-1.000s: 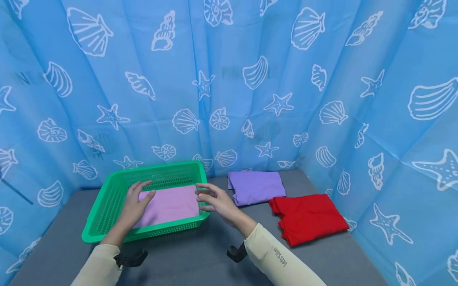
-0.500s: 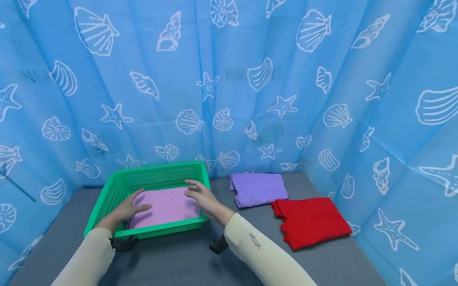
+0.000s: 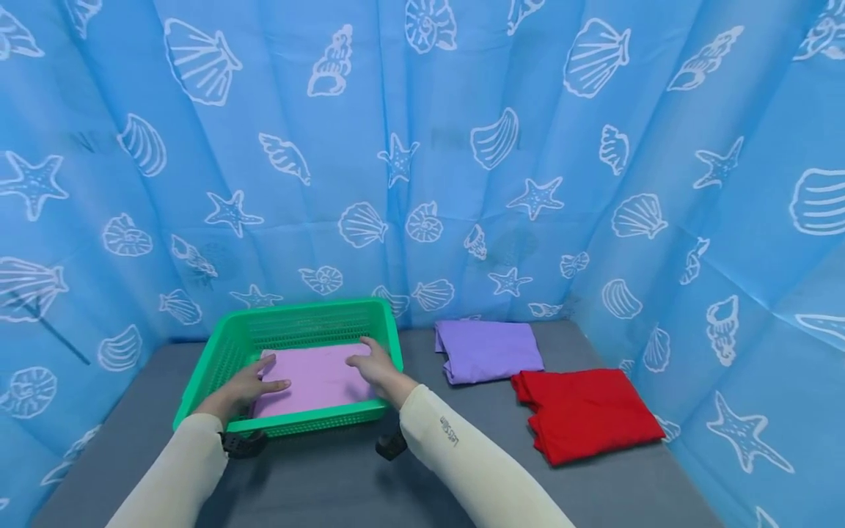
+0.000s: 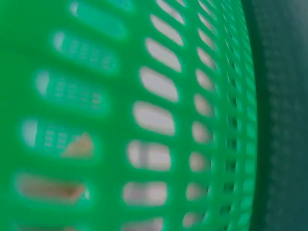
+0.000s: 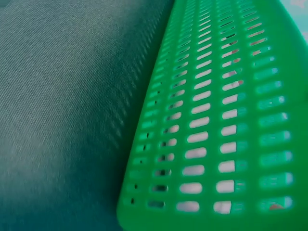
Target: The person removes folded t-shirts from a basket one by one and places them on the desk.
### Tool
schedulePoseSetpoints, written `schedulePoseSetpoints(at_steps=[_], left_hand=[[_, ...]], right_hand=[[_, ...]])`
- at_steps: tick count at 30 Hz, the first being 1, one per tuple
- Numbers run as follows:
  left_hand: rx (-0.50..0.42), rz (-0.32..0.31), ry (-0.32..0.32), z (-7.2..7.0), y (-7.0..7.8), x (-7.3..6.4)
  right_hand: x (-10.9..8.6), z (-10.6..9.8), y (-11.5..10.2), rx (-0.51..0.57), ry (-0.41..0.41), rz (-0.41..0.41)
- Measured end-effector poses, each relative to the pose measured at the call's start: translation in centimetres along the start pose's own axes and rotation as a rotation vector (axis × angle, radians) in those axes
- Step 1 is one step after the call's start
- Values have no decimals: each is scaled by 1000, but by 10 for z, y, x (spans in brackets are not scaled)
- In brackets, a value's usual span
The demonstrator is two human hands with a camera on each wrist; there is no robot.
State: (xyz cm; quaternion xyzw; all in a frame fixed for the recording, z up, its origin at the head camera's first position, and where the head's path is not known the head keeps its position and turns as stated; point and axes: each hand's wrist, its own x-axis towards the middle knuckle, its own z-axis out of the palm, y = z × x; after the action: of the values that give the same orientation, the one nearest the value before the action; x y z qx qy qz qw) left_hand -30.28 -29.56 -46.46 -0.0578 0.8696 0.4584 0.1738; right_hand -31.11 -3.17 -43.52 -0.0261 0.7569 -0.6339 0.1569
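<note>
A green plastic basket (image 3: 317, 416) with slotted walls stands at the back left of the grey table. Inside it lies a folded pink cloth (image 3: 315, 378), flat and roughly rectangular. My left hand (image 3: 246, 386) reaches over the front rim to the cloth's left side, thumb stretched over its top. At the right side, my right hand (image 3: 374, 367) lies with its thumb pointing inward above the cloth. The outer fingers are partly hidden, and whether they touch the cloth is unclear. Both wrist views are filled mostly by the basket's wall (image 4: 120, 98), the cloth showing pale through its slots.
To the right of the basket, a folded purple cloth (image 3: 490, 352) lies on the grey table (image 3: 317, 480). Nearer the right edge is a folded red cloth (image 3: 587, 414). A blue curtain (image 3: 436, 176) with white shell prints hangs behind and along the sides.
Both hands have lowered into the basket beside the pink cloth; the right hand has moved inward from above the right rim. The head view has turned slightly left. Basket and cloths look unmoved.
</note>
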Motion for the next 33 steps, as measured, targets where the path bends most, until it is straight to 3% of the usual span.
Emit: schedulePoseSetpoints(at_steps=[8,17,26,33], left_hand=[[-7,-35,5,4,0,2],[11,-73,33,-1,-3,4],[-31,-99,48,-2,-1,1],[-41,-96,48,-3,-2,1]], right_hand=[[7,11,6,-34,74,63],[16,12,8,0,94,78],[19,8,11,73,22,150],[19,8,11,60,4,161]])
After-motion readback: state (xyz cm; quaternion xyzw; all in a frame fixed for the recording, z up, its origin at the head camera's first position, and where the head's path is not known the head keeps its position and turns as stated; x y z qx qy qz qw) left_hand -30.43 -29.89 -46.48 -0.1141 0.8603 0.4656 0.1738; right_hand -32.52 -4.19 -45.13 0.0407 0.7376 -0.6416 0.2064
